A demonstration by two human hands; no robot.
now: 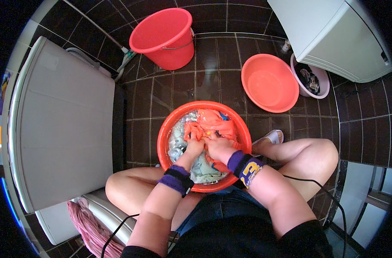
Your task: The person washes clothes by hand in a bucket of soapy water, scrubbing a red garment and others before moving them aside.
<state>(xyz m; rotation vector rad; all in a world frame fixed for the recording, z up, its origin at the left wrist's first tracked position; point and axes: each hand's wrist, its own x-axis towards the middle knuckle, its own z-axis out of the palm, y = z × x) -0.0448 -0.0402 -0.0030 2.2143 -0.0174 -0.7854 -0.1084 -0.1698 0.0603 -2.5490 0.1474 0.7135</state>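
Nearest, purple fabric wristbands [174, 182] circle both of the person's forearms as they reach over a round red-orange plastic basin [162, 146] standing between the knees. Inside, at the near side, lies a pale grey-green patterned cloth [205, 170], wet and bunched. Just beyond it, near the basin's middle, the left hand [195, 147] has its fingers curled on a gathered fold of a bright orange cloth garment [214, 122]. Right beside it, the right hand [220, 148] looks closed on the same garment, though its fingertips are buried and hard to make out. The garment spreads from the hands toward the basin's far right.

To rub it well, short folds should be gripped firmly, knuckles close together and low within the rim, so water stays inside; turning to fresh folds would reach the spread part too.

Farther off stand a tall red plastic bucket [177, 56] at left and a shallow coral plastic basin [270, 81] at right, both on dark tiles [209, 86].
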